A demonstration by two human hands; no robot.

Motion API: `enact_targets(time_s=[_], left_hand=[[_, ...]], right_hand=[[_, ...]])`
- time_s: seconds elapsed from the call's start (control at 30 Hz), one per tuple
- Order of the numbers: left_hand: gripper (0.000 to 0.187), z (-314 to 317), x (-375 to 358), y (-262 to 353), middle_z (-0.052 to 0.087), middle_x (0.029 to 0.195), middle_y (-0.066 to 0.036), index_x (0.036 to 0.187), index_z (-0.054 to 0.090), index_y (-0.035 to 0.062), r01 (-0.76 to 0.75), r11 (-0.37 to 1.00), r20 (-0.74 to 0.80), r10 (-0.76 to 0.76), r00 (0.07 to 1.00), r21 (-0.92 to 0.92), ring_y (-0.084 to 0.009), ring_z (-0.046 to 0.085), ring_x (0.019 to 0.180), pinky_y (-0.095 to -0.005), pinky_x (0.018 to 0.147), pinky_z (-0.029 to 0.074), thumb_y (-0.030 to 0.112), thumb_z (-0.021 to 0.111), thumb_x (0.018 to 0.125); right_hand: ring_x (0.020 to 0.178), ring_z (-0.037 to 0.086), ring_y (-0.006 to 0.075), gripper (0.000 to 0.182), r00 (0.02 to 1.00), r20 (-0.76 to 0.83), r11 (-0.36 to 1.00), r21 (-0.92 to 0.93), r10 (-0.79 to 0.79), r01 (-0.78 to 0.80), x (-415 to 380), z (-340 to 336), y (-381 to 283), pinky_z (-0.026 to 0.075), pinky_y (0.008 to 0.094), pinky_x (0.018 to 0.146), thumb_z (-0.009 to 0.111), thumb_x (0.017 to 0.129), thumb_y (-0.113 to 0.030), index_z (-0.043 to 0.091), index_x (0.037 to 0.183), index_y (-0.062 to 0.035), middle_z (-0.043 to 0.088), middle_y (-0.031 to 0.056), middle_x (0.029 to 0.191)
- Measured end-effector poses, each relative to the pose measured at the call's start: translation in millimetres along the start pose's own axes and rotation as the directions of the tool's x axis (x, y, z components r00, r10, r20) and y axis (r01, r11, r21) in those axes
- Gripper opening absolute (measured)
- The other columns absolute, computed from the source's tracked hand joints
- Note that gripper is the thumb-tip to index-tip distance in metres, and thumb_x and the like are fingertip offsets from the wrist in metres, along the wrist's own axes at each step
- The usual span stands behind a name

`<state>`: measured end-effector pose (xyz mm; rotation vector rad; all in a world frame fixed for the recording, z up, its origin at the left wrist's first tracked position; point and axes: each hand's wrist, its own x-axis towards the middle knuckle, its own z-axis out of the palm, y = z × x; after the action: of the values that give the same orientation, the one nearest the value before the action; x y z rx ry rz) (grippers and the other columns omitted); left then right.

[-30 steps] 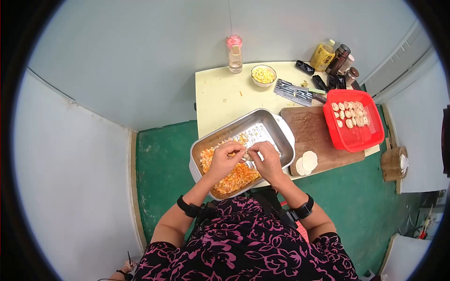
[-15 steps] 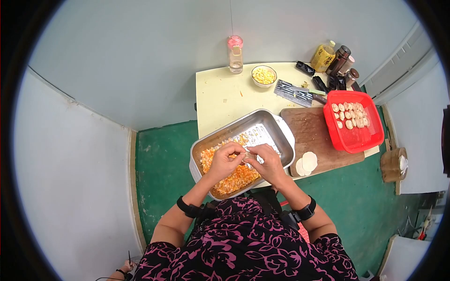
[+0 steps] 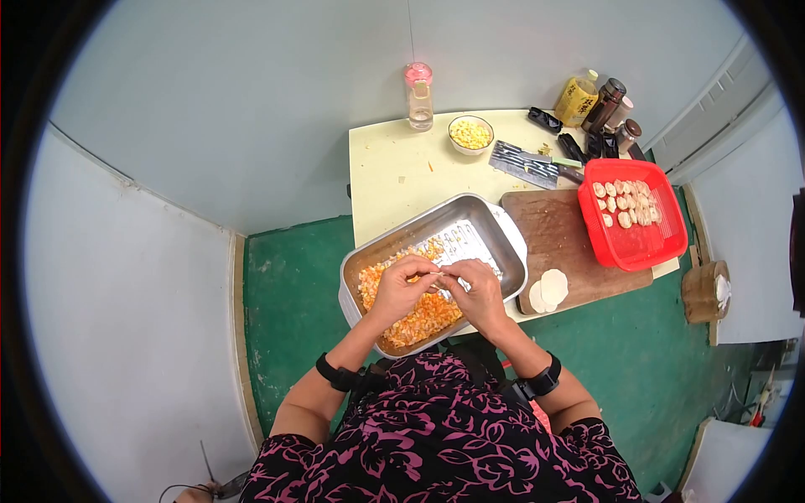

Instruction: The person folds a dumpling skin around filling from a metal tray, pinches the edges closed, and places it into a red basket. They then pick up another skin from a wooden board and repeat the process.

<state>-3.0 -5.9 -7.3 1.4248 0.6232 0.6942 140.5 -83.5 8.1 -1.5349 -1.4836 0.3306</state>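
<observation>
Over the metal pan, my left hand [image 3: 404, 289] and my right hand [image 3: 476, 293] meet with fingertips pinched on a small pale dumpling [image 3: 439, 274], mostly hidden by the fingers. Beneath them, chopped orange-and-white filling [image 3: 419, 323] covers the near left part of the pan [image 3: 495, 235]; its far right part shows bare metal. To the right of my right hand, several round white dough wrappers [image 3: 549, 290] lie overlapping on the brown cutting board [image 3: 537, 222].
A red plastic basket [image 3: 625, 256] with several folded dumplings [image 3: 629, 205] rests on the board's right side. Behind stand a cleaver [image 3: 524, 166], a bowl of yellow bits [image 3: 471, 134], a pink-lidded bottle [image 3: 420, 101] and several other bottles [image 3: 577, 101]. Another person's hand [image 3: 197, 495] shows lower left.
My fingertips have shifted slightly along the dumpling's edge, both hands staying over the pan. The other person's hand at lower left has moved down and left.
</observation>
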Motion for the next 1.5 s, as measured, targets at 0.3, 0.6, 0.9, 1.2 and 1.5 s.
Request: enact_targets(time_s=[0.3,0.6,0.9,1.2,1.5], left_hand=[[0.013,0.9,-3.3,0.0,0.052,0.097,-0.008,0.093,0.06,-0.0035,0.038,0.999,-0.016,-0.038,0.999,-0.026,-0.0147,0.057,0.084,-0.0246,0.067,0.055,0.001,0.052,0.084],[0.013,1.2,-4.5,-4.2,0.057,0.091,-0.007,0.094,0.058,-0.0039,0.092,0.992,-0.019,-0.093,0.995,-0.082,-0.0126,0.059,0.08,-0.0236,0.064,0.054,0.002,0.052,0.085],[0.009,7.1,-3.6,-4.0,0.06,0.08,-0.006,0.088,0.057,-0.0038,0.071,0.994,-0.11,-0.079,0.991,-0.079,-0.0095,0.059,0.069,-0.0221,0.06,0.053,0.003,0.053,0.084],[0.006,12.0,-1.4,-3.5,0.058,0.078,-0.005,0.085,0.057,-0.0039,0.028,0.999,-0.167,-0.024,0.986,0.02,-0.009,0.059,0.066,-0.022,0.059,0.053,0.001,0.054,0.083],[0.009,12.0,-2.1,6.1,0.056,0.086,-0.006,0.09,0.058,-0.003,-0.024,1.0,-0.06,0.025,0.998,0.016,-0.01,0.058,0.075,-0.023,0.062,0.054,0.002,0.052,0.084]], right_hand=[[0.075,0.056,0.023,0.011,1.0,-0.019,0.998,-0.058,-0.021,0.02,-3.0,2.9,-1.2,0.039,0.0331,0.068,0.064,0.071,-0.007,0.061,0.081,-0.0039,0.06,0.0065,0.076],[0.073,0.054,0.0241,0.007,0.998,-0.039,0.993,-0.111,-0.047,0.042,-4.9,5.3,3.1,0.038,0.0337,0.066,0.062,0.072,-0.005,0.058,0.078,-0.0031,0.058,0.0079,0.075],[0.074,0.051,0.0249,0.008,0.996,0.021,0.989,-0.123,-0.083,0.085,-0.5,-1.3,2.4,0.037,0.034,0.067,0.06,0.073,-0.004,0.053,0.077,-0.0038,0.053,0.0078,0.075],[0.074,0.05,0.0243,0.009,0.992,0.024,0.982,-0.136,-0.127,0.13,3.3,-0.6,3.1,0.036,0.0343,0.066,0.061,0.071,-0.005,0.053,0.076,-0.0046,0.052,0.0069,0.074],[0.074,0.05,0.0249,0.008,0.996,0.004,0.986,-0.141,-0.089,0.088,3.1,-2.2,4.5,0.037,0.0346,0.066,0.061,0.071,-0.005,0.055,0.075,-0.0048,0.052,0.0073,0.072]])
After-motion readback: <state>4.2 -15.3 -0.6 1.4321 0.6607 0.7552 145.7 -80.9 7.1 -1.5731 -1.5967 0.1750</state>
